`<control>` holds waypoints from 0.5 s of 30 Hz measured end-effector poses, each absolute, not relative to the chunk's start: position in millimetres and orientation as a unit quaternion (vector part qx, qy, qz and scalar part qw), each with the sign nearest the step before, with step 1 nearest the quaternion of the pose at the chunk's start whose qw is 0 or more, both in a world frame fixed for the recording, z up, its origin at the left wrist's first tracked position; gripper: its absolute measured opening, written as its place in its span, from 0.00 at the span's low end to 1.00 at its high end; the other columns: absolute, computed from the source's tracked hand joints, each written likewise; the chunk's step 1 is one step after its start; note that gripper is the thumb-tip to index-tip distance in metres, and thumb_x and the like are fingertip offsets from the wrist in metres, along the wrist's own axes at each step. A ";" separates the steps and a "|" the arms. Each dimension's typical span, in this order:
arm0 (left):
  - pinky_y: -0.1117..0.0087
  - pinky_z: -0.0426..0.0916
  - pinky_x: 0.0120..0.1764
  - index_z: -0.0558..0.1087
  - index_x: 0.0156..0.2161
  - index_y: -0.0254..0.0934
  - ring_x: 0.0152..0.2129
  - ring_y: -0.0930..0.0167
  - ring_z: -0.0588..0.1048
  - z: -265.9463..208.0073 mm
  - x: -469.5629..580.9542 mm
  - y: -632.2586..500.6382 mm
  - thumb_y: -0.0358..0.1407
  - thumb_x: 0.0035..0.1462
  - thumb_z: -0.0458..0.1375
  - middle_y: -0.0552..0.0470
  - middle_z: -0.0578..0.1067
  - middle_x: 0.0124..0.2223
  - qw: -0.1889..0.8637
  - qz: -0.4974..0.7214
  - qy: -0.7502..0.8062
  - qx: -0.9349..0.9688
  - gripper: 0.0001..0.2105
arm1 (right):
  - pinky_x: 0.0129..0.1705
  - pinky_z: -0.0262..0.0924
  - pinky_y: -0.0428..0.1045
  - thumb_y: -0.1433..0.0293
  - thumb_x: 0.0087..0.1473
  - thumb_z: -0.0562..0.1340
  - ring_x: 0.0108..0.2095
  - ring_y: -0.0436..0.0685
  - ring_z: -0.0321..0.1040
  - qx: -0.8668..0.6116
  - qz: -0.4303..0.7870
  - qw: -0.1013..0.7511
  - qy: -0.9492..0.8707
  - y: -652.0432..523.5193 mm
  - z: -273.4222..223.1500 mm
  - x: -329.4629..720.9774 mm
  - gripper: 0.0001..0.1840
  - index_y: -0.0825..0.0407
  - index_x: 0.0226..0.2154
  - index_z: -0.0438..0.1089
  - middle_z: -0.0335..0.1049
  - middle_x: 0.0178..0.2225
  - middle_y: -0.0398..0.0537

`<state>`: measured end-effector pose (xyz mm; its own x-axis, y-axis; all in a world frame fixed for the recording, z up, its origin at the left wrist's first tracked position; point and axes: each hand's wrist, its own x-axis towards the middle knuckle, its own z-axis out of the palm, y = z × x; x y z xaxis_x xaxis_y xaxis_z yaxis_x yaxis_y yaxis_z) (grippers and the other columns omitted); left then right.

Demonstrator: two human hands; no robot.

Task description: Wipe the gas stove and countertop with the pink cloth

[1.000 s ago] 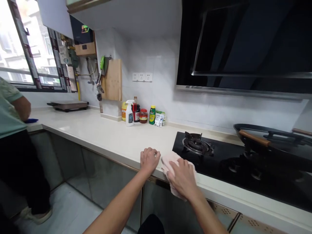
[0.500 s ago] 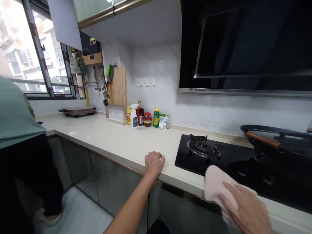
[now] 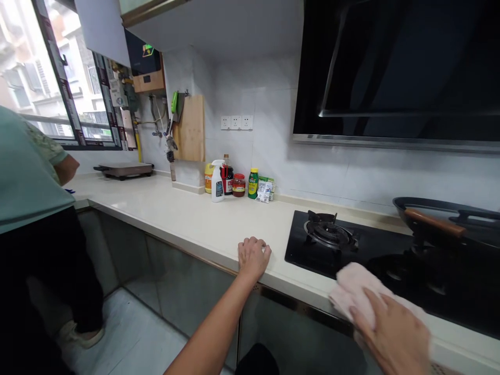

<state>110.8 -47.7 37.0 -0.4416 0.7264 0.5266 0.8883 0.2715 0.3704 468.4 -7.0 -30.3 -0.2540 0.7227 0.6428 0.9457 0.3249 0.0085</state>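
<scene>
My right hand (image 3: 394, 330) presses a folded pale pink cloth (image 3: 361, 291) against the front edge of the counter, beside the black gas hob (image 3: 367, 252). The cloth hangs slightly over the edge, and part of it is hidden under my fingers. Resting on the white countertop (image 3: 172, 219) is my left hand (image 3: 253, 256), its fingers curled together and nothing visible in them. It sits left of the hob, near the counter's edge.
A wok with a lid and wooden handle (image 3: 435, 221) stands on the hob's right side. By the wall are a spray bottle (image 3: 217, 182), a red-lidded jar (image 3: 238, 186) and a green bottle (image 3: 253, 183). A person in a green shirt (image 3: 31, 172) stands at left.
The view has shifted a little. My right hand and the cloth have moved slightly along the counter's edge, and the cloth's folds have changed. My left hand stays on the counter.
</scene>
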 end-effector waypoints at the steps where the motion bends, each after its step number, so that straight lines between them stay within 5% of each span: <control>1: 0.58 0.58 0.51 0.82 0.41 0.41 0.47 0.60 0.72 37.1 111.0 -48.4 0.40 0.65 0.55 0.45 0.80 0.45 0.128 -0.319 -0.787 -0.512 0.12 | 0.46 0.61 0.64 0.53 0.63 0.54 0.43 0.71 0.70 -0.513 -0.220 0.285 -0.779 -14.9 -28.0 442.3 0.26 0.50 0.55 0.71 0.73 0.49 0.61; 8: 0.58 0.58 0.51 0.81 0.39 0.41 0.47 0.61 0.73 37.4 110.9 -51.1 0.39 0.65 0.55 0.46 0.80 0.44 0.143 -0.328 -0.793 -0.494 0.12 | 0.56 0.57 0.65 0.65 0.53 0.66 0.55 0.72 0.64 -0.329 -0.242 0.363 -0.837 -49.2 -19.4 333.4 0.36 0.46 0.64 0.60 0.68 0.56 0.60; 15: 0.59 0.59 0.50 0.81 0.38 0.42 0.46 0.62 0.73 39.9 108.3 -51.1 0.39 0.65 0.55 0.46 0.81 0.44 0.137 -0.317 -0.797 -0.496 0.12 | 0.61 0.53 0.63 0.72 0.50 0.67 0.58 0.68 0.64 -0.311 -0.223 0.376 -0.844 -28.1 -43.7 388.0 0.42 0.38 0.65 0.56 0.67 0.59 0.53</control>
